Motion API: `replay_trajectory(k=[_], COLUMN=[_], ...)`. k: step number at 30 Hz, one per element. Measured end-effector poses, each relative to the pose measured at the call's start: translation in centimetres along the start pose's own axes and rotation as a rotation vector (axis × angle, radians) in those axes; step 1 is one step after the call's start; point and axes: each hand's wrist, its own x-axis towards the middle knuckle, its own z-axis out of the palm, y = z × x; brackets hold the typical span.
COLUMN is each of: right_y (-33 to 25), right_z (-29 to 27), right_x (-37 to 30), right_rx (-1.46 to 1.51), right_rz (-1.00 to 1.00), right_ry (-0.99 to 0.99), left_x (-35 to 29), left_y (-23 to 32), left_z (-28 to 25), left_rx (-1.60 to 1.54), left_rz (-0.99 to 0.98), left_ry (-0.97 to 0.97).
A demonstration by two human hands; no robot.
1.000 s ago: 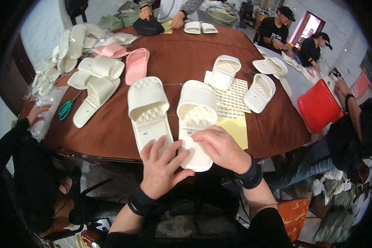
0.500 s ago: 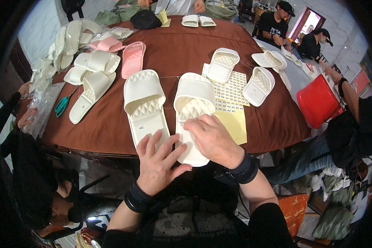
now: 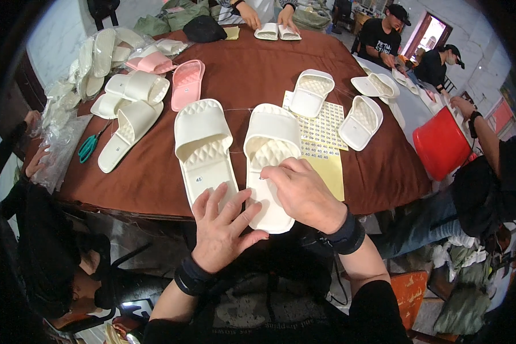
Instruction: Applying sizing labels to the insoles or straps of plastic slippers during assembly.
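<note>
Slipper (image 3: 271, 150) under right hand (image 3: 304, 192); left hand (image 3: 223, 226) splayed alongside.

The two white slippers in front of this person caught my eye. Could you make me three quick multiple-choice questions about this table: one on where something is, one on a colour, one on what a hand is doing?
1. Where do the green scissors lie?
A. on the table's left side
B. in the red bucket
C. on the sticker sheet

2. What colour is the slipper beside the white heap at upper left?
A. blue
B. pink
C. black

3. What is the right hand doing?
A. hanging clear of the table
B. holding scissors
C. pressing on the right white slipper

Answers: 1 A, they lie on the brown cloth by the plastic bags. 2 B, it is plainly pink. 3 C, its fingertips rest on the insole.
</note>
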Motion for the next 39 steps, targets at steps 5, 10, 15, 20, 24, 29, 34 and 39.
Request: replay_trajectory(k=[5,10,15,20,24,29,34,39], right_y=[-0.3,-1.0,-1.1,-0.4,0.9,1.9,2.8,3.9], right_z=[0.8,-0.4,0.4,-1.9,-4.1,-6.0,-5.1,-1.9], right_x=[-0.3,-0.2,-1.0,-1.1,-0.8,-1.2,-1.6,-1.1], right_rx=[-0.044,-0.031,-0.028,-0.016,-0.093,-0.143,-0.221,-0.251], right_rz=[-0.083,-0.045,-0.097,-0.049,0.008,0.046,0.105,0.161], right_ry=[0.006,-0.1,-0.039,-0.008,0.06,0.074,-0.021,-0.049], left_x=[0.2,0.0,0.3,0.3,0.5,-0.8,-2.8,-3.6], left_y=[0.4,0.1,0.4,0.1,-1.3,-4.5,-5.7,-4.2], left_z=[-0.2,0.0,-0.1,-0.9,-3.4,-4.5,-5.2,-4.6], left_rx=[0.003,0.012,0.021,-0.068,-0.338,-0.695,-0.713,-0.938], left_rz=[0.003,0.004,0.02,-0.007,-0.06,-0.487,-0.756,-0.829], left_ry=[-0.005,-0.002,0.008,-0.045,-0.042,0.301,0.103,-0.113])
